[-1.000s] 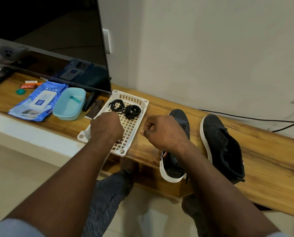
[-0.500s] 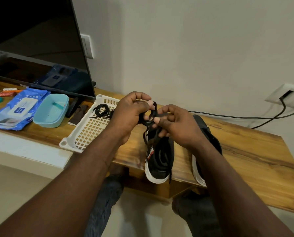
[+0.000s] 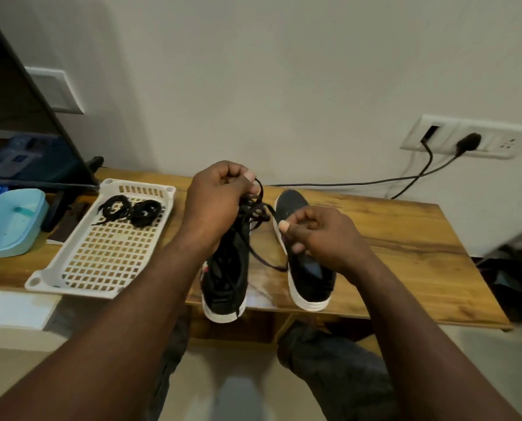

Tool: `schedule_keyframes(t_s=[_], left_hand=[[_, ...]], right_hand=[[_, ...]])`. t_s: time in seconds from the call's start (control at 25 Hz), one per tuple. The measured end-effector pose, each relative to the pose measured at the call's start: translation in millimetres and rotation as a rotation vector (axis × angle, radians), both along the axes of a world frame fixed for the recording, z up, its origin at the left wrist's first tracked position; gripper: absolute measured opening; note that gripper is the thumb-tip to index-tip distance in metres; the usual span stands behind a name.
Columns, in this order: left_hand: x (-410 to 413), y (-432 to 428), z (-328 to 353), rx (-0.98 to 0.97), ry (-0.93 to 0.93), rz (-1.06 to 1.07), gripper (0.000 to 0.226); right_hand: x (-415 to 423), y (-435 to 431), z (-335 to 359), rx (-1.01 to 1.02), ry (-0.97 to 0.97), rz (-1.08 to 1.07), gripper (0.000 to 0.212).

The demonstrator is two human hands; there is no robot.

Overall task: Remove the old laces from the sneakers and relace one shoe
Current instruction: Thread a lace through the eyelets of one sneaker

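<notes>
Black lace (image 3: 255, 214), partly unwound, hangs in loose loops from the left hand (image 3: 220, 202), which is clenched around the bundle above the left sneaker (image 3: 225, 278). The right hand (image 3: 320, 235) pinches one strand of the same lace between thumb and forefinger, just right of the left hand; the strand trails down to the table (image 3: 405, 238) between the two shoes. The right sneaker (image 3: 310, 281) lies under the right hand, heel at the near table edge. Left of the left hand, a white perforated tray (image 3: 102, 253) carries two coiled black laces (image 3: 129, 209). Further left stands a pale blue tub (image 3: 10, 226). No writing or brand mark is legible on any item; a red-and-white mark on the left sneaker's side is too small to read.

Against half a second ago: the hands, then together over the coil, are now apart, with the lace drawn out between them. Compared with a second ago, the tray holds the same two coils.
</notes>
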State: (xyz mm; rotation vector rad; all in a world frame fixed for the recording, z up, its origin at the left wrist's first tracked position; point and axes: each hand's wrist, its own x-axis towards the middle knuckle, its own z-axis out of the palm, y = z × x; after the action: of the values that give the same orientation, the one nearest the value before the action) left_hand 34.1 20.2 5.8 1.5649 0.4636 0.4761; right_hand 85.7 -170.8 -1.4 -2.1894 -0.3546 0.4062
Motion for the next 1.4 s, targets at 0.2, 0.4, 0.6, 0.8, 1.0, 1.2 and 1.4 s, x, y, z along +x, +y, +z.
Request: schedule_keyframes(t_s=[0.2, 0.4, 0.6, 0.8, 1.0, 1.2, 1.4], left_hand=[[25, -47, -2, 0.033, -0.076, -0.285, 0.007], [46, -66, -2, 0.141, -0.009, -0.244, 0.005], [59, -56, -15, 0.674, 0.376, -0.314, 0.007], [61, -61, -22, 1.029, 0.534, -0.498, 0.037], [59, -81, -18, 0.676, 0.192, -0.616, 0.017], [59, -67, -20, 0.768, 0.372, -0.27, 0.023], [56, -76, -28, 0.912, 0.499, -0.254, 0.013]], right_hand=[[7, -24, 4, 0.28, -0.159, -0.105, 0.044], [25, -48, -1, 0.364, -0.119, -0.123, 0.01], [41, -79, -15, 0.391, -0.045, -0.321, 0.012], [40, -70, -20, 0.346, 0.04, -0.232, 0.014], [42, -60, -28, 0.249, -0.211, -0.284, 0.015], [40, -67, -41, -0.041, -0.24, -0.135, 0.019], [21, -41, -55, -0.544, -0.588, 0.112, 0.03]])
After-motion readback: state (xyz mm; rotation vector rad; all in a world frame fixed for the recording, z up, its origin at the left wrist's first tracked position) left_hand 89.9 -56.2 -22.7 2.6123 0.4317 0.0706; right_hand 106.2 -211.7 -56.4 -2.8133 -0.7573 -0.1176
